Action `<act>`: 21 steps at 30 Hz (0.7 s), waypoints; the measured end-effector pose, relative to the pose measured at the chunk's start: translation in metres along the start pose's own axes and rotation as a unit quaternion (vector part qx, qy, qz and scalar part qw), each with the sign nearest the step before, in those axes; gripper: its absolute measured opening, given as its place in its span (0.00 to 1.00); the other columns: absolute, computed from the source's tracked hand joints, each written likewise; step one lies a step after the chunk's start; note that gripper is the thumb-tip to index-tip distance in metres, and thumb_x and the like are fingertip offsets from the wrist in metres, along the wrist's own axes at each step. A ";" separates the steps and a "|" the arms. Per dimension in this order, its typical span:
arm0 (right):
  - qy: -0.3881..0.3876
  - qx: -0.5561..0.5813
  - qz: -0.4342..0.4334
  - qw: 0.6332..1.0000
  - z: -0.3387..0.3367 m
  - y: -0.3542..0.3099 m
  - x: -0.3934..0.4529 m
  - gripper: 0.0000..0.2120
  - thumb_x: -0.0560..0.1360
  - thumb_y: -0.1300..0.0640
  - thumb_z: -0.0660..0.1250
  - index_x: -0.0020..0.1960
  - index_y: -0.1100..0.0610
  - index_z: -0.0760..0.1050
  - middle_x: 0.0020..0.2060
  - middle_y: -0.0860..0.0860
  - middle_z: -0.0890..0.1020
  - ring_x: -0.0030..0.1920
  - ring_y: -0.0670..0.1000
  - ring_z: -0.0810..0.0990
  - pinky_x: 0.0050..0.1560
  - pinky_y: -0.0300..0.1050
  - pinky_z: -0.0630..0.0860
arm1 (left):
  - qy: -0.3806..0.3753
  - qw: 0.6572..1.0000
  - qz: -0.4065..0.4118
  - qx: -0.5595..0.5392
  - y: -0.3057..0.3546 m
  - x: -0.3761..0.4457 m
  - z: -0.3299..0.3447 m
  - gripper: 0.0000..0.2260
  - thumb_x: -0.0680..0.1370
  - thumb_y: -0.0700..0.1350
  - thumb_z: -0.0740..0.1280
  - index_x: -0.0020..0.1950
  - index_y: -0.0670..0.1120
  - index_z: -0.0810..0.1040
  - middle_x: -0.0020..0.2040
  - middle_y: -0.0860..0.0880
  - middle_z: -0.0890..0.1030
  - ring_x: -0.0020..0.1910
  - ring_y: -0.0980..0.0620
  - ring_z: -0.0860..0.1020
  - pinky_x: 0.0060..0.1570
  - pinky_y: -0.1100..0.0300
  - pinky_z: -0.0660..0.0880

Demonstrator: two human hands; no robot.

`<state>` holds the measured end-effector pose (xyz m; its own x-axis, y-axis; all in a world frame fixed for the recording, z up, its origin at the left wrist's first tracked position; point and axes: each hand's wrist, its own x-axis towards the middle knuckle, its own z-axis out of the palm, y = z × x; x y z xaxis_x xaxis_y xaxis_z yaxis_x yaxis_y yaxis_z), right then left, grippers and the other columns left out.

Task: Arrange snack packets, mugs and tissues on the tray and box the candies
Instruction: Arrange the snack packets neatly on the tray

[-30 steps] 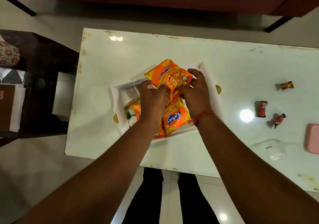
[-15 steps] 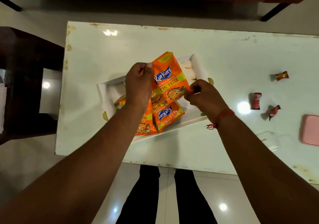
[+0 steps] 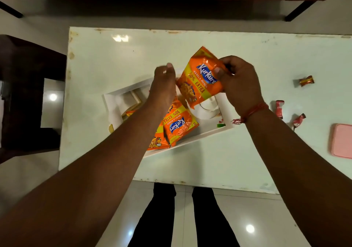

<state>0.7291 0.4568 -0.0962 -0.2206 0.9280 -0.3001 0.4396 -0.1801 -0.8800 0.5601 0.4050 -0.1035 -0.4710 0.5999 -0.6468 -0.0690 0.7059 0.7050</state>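
Right hand (image 3: 242, 86) grip pinches the upper edge of an orange Kurkure packet (image 3: 202, 81) held above the white tray (image 3: 224, 109); left hand (image 3: 163, 88) grip loosely curled, holding nothing. Two more packets (image 3: 179, 126) and a white mug (image 3: 206, 111) lie in the tray. Three wrapped candies (image 3: 280, 108) rest on the pale surface (image 3: 133, 60) to the right, near a pink lid (image 3: 342, 142).

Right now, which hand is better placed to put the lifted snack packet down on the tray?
The right hand. It pinches the lifted packet directly above the white tray. The left hand is beside the packet, and its grip is unclear.
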 end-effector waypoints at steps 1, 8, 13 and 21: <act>0.008 0.048 0.023 0.999 -0.002 0.003 0.000 0.06 0.78 0.55 0.68 0.54 0.55 0.78 0.48 0.49 0.83 0.47 0.46 0.84 0.43 0.40 0.82 | -0.024 0.996 -0.057 -0.065 -0.005 0.002 0.002 0.18 0.84 0.53 0.54 0.69 0.45 0.68 0.63 0.43 0.78 0.60 0.47 0.79 0.62 0.48 0.75; 0.010 0.177 0.124 0.976 -0.011 0.027 -0.001 0.04 0.79 0.58 0.67 0.53 0.54 0.76 0.50 0.50 0.84 0.49 0.51 0.85 0.44 0.53 0.84 | -0.098 0.972 -0.119 -0.179 -0.024 0.004 0.010 0.06 0.82 0.46 0.63 0.50 0.46 0.78 0.43 0.46 0.85 0.41 0.49 0.85 0.45 0.50 0.82; 0.013 0.094 0.114 0.989 -0.013 0.035 0.001 0.09 0.79 0.51 0.66 0.57 0.53 0.73 0.54 0.53 0.83 0.51 0.52 0.84 0.45 0.55 0.84 | -0.039 0.998 -0.041 -0.038 -0.021 0.011 0.015 0.07 0.82 0.48 0.62 0.47 0.49 0.76 0.49 0.45 0.83 0.47 0.46 0.84 0.43 0.50 0.83; 0.051 -0.115 0.037 0.991 -0.004 0.046 0.018 0.13 0.82 0.50 0.60 0.53 0.60 0.75 0.50 0.55 0.83 0.46 0.53 0.83 0.40 0.44 0.81 | 0.094 0.974 0.130 0.159 -0.033 0.019 0.024 0.09 0.82 0.46 0.61 0.50 0.42 0.76 0.47 0.48 0.81 0.49 0.48 0.80 0.41 0.64 0.74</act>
<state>0.7491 0.4665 -0.1403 -0.0966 0.9455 -0.3108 0.6402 -0.1801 -0.7468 0.5746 0.4020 -0.1466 -0.5914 0.7150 -0.3729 0.3354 0.6386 0.6926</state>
